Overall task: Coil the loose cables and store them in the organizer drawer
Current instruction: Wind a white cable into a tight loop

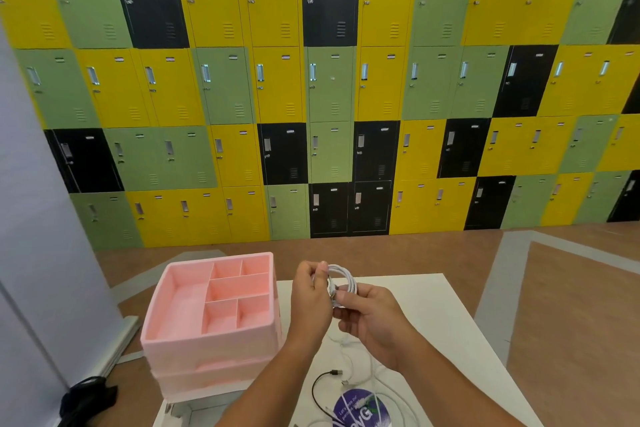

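Note:
A coiled white cable [344,279] is held up above the white table [433,305]. My left hand [311,291] pinches the coil's left side, and my right hand [367,317] grips its lower part near the plug end. To the left stands the pink organizer [162,336], its top tray divided into several empty compartments, with drawers stacked below. Loose on the table under my arms lie a black cable [317,388] with a USB plug and some white cable [391,399] in loops.
A round purple sticker [360,409] lies on the table near the front edge. A black object [86,399] sits on the floor at lower left beside a grey panel. A wall of yellow, green and black lockers stands behind the brown floor.

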A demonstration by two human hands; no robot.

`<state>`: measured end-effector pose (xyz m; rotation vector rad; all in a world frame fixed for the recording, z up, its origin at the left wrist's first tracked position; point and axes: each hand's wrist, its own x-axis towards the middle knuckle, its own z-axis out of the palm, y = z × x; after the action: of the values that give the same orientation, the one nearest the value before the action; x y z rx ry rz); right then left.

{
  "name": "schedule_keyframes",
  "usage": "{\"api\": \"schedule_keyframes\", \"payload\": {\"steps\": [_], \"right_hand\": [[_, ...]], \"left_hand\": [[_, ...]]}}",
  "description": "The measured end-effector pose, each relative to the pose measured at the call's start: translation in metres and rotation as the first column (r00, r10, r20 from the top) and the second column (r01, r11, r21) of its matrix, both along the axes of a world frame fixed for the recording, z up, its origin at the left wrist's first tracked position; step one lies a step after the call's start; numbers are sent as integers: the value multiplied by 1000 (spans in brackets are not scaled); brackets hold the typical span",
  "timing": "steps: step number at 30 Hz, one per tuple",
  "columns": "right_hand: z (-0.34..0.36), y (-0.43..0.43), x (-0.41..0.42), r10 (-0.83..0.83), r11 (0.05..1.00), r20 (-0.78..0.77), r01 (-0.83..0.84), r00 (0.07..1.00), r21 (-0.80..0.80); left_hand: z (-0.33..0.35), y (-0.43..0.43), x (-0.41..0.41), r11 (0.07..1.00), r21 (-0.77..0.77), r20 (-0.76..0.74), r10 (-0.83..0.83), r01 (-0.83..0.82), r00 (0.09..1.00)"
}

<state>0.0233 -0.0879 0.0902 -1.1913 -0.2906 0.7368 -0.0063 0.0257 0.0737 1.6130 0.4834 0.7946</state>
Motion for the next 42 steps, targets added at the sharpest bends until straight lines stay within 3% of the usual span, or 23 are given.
{"api": "schedule_keyframes", "payload": {"steps": [5, 11, 14, 17, 21, 25, 29, 32, 35, 37, 42], "right_hand": [[0, 2, -4, -89, 993, -63, 93, 994, 78], [-2, 9, -9, -150, 985, -105, 157, 983, 65], [-3, 14, -10, -149, 988, -92, 153, 985, 35], [-5, 17, -6, -263, 964, -72, 260, 962, -49], [-2, 16, -6, -330, 917, 200, 364, 923, -163], [-1, 15, -9, -230, 849, 568, 448, 791, -280], [-1, 16, -9, -212, 809, 667, 511, 714, -290], [0, 19, -9, -247, 825, 634, 502, 733, -259], [0, 19, -5, -306, 881, 462, 432, 832, -195], [1, 18, -4, -274, 916, 381, 361, 883, -176], [1, 13, 0, -163, 937, 362, 259, 918, -234]], "left_hand": [[-1, 4, 0, 999, 13, -27, -39, 39, 999], [-2, 0, -4, 994, 105, -35, 13, -10, 999], [-4, -1, -5, 993, 117, -43, 25, -20, 999], [-6, -2, -7, 984, 175, -67, 44, -32, 997], [-3, -1, -10, 972, 227, -79, 82, -63, 993], [-5, -1, -12, 969, 231, -54, 106, -91, 993], [-4, -4, -10, 968, 222, -6, 119, -115, 993], [0, -1, -7, 969, 216, 12, 124, -123, 992], [-1, 4, -6, 967, 216, -7, 139, -134, 990], [-4, 8, -5, 967, 215, -36, 147, -136, 988], [-6, 10, -8, 952, 280, -84, 154, -125, 985]]}}
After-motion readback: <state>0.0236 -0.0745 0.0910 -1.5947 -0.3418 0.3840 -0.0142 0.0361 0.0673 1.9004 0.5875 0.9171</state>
